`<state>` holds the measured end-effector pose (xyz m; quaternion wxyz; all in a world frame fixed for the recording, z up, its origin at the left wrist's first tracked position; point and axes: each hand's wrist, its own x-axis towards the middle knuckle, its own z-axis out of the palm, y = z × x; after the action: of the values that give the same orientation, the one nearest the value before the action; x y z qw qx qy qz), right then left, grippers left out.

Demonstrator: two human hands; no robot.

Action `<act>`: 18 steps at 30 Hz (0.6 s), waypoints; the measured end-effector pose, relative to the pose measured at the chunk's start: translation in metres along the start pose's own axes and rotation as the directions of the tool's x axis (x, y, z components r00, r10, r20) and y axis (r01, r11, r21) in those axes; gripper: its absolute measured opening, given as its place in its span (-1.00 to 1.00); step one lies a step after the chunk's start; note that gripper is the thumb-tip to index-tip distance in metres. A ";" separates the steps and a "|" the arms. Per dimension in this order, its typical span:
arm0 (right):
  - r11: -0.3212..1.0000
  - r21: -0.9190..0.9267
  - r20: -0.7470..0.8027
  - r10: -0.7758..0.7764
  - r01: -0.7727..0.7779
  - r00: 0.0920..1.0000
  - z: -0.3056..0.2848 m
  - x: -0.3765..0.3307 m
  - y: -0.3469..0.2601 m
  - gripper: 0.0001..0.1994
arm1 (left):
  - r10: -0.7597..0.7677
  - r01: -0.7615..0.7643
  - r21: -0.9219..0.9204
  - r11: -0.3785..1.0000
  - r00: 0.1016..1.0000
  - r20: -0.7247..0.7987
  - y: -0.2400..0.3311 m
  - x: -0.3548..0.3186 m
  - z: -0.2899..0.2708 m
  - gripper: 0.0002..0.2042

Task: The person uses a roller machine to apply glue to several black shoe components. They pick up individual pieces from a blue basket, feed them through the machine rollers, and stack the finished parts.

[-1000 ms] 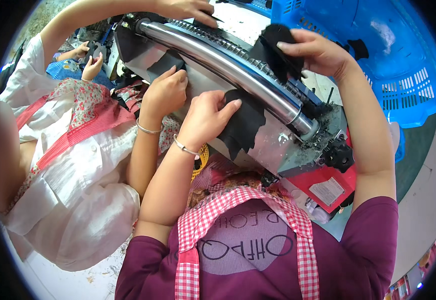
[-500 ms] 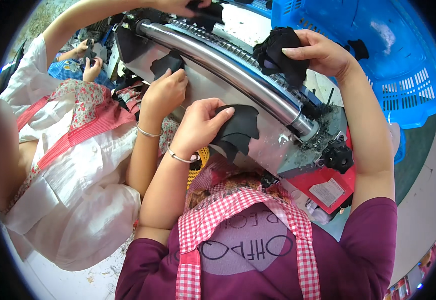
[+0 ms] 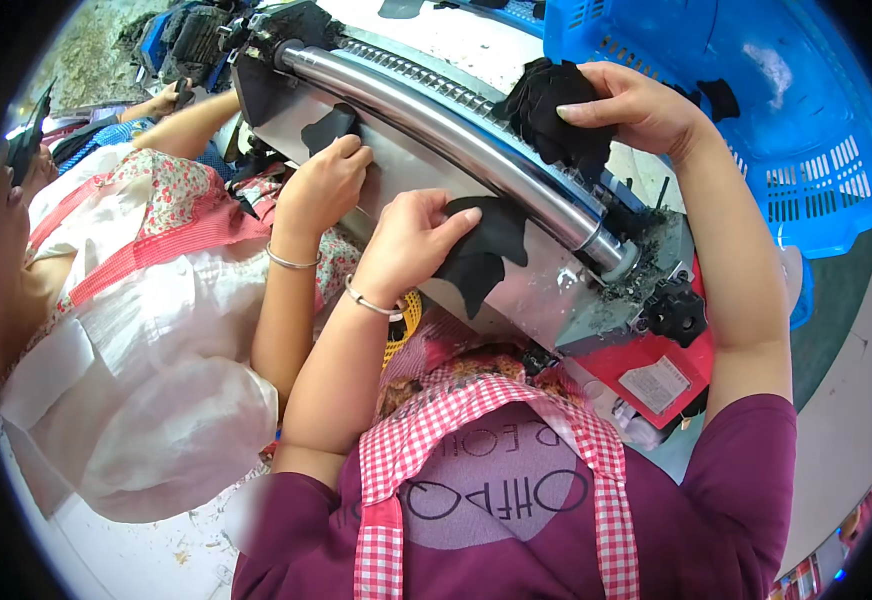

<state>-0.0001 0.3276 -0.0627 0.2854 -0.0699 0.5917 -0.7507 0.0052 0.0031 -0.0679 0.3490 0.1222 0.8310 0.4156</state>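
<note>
My left hand (image 3: 414, 243) pinches a thin, flat black cut piece (image 3: 493, 230) that lies against the metal front plate below the roller, with a second black piece (image 3: 476, 282) beneath it. Beyond the shiny steel roller (image 3: 456, 155) of a machine, my right hand (image 3: 638, 108) grips a thick bunch of black cut pieces (image 3: 546, 112), thumb on top. Their material is hard to make out. At my left a co-worker's hand (image 3: 324, 185) holds another black piece (image 3: 331, 128) at the same plate.
A large blue plastic basket (image 3: 826, 130) stands at the far right, a few black pieces (image 3: 721, 100) by its wall. A black knob (image 3: 676, 312) and dark scraps (image 3: 646, 245) sit at the roller's right end, near a red box (image 3: 646, 380). The co-worker sits close on my left.
My left hand has shifted slightly right and toward the roller with the black pieces. My right hand's bunch has turned and spread a little. The co-worker's other arm has drawn back from behind the roller.
</note>
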 end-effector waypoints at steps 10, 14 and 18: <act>0.919 -0.353 -0.076 0.160 -0.177 0.984 0.000 0.005 0.016 -0.44 | 0.014 0.063 -0.470 0.881 0.987 0.157 0.008 -0.011 0.005 -0.77; 0.994 0.008 -0.031 0.111 -0.111 0.993 -0.005 -0.006 -0.002 -0.44 | -0.001 0.008 -0.088 0.996 0.996 0.084 0.017 0.003 0.006 -0.74; 0.879 -0.404 0.000 0.277 -0.254 0.961 0.005 0.002 0.004 -0.27 | -0.063 0.067 -0.197 0.978 0.998 0.027 0.030 0.004 0.011 -0.76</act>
<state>0.0023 0.3217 -0.0656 0.3821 -0.0666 0.7281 -0.5652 0.0068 0.0305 -0.0510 0.3813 0.0639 0.7856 0.4831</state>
